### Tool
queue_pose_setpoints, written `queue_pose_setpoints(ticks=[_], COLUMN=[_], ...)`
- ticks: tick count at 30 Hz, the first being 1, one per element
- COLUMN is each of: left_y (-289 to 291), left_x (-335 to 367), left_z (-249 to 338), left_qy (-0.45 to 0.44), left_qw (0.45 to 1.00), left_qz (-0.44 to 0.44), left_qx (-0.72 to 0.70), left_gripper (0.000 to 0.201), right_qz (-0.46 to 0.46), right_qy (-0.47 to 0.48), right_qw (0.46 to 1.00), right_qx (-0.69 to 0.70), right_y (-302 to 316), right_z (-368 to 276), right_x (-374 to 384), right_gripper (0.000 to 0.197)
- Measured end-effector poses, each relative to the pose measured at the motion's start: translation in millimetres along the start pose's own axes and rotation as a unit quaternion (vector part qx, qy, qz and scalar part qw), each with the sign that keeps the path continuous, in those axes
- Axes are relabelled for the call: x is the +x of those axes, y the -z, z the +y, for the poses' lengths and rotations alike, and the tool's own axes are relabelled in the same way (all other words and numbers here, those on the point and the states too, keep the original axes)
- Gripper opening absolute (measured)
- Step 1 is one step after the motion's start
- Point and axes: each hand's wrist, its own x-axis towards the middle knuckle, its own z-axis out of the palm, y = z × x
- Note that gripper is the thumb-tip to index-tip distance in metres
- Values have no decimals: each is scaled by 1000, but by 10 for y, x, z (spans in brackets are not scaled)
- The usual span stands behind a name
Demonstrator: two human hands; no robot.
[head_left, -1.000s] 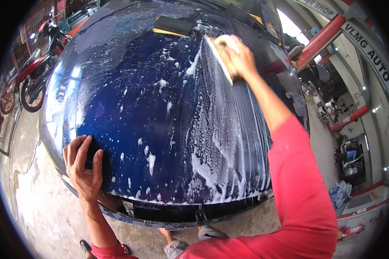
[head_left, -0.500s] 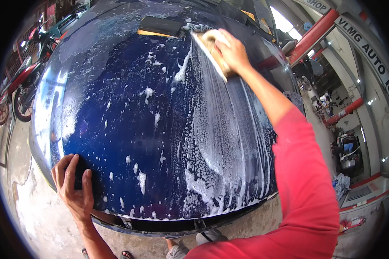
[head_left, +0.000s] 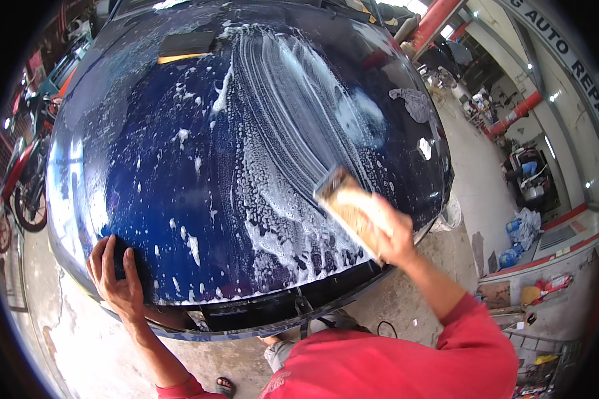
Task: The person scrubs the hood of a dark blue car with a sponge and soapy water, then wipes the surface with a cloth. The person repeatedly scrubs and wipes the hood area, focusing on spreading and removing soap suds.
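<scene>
A blue car hood (head_left: 146,206), wet and streaked with white suds, spreads out before me. My right hand (head_left: 394,238) is closed on the handle of a long, beige-sided sanding block (head_left: 346,214), somewhat blurred by motion. The block lies slantwise on the suds near the hood's front right edge, with a curved band of wiped streaks running up behind it. At the near left corner my left hand (head_left: 118,286) rests on the hood, fingers bent and thumb apart. A dark patch shows between thumb and fingers; I cannot tell whether it is shadow.
A black pad with a yellow edge (head_left: 188,44) lies far on the hood. A crumpled grey cloth (head_left: 412,104) sits on its right side. Motorcycles (head_left: 26,183) stand at left. Right of the car are a pale bucket (head_left: 450,214) and a plastic bag with blue items (head_left: 522,229).
My right hand has drawn the sanding block from the far part of the hood toward the front edge, leaving curved streaks in the suds. My left hand stays at the corner; the view has shifted.
</scene>
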Motion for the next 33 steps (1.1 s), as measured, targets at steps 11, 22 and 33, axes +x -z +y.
queue_pose_setpoints(ticks=[11, 22, 33], left_y=[-116, -442, -3274], left_x=[-184, 230, 547], left_z=[-512, 2205, 6365], left_qy=[5, -111, -565], left_qw=[1000, 983, 772], left_qz=[15, -67, -255], left_qx=[-8, -134, -139], left_gripper=[28, 50, 42], right_qz=[35, 43, 18], right_qy=[-1, 52, 116], right_qw=[999, 998, 993], right_qx=[1, -5, 20], right_y=[-131, 864, 2225], right_z=[670, 791, 2313], right_x=[1436, -566, -1290], right_gripper=[58, 62, 47])
